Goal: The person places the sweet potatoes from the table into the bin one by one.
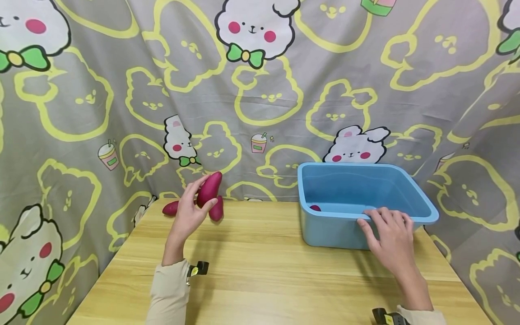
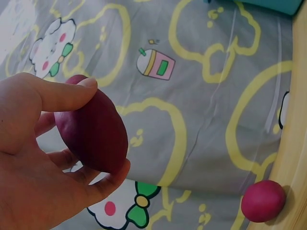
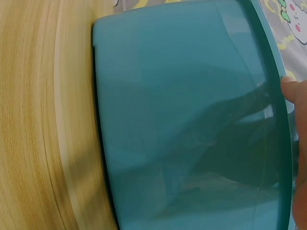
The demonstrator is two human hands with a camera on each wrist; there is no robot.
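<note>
In the head view my left hand [image 1: 191, 215] holds a purple-red sweet potato [image 1: 210, 187] between thumb and fingers, raised at a tilt. The left wrist view shows this sweet potato [image 2: 93, 129] with the thumb across one side and the fingers round the other. Just behind it on the table, two more lie: one sweet potato [image 1: 218, 210] to the right, another sweet potato [image 1: 170, 208] to the left, partly hidden by the hand. My right hand [image 1: 392, 239] grips the near rim of a blue plastic bin [image 1: 325, 230], fingers hooked over the edge and thumb outside.
Inside the bin, a bit of one sweet potato [image 1: 315, 208] shows near the left wall; the near wall hides much of the floor. The wooden table [image 1: 260, 271] ends at a grey patterned curtain [image 1: 260, 81], which hangs behind it and on both sides.
</note>
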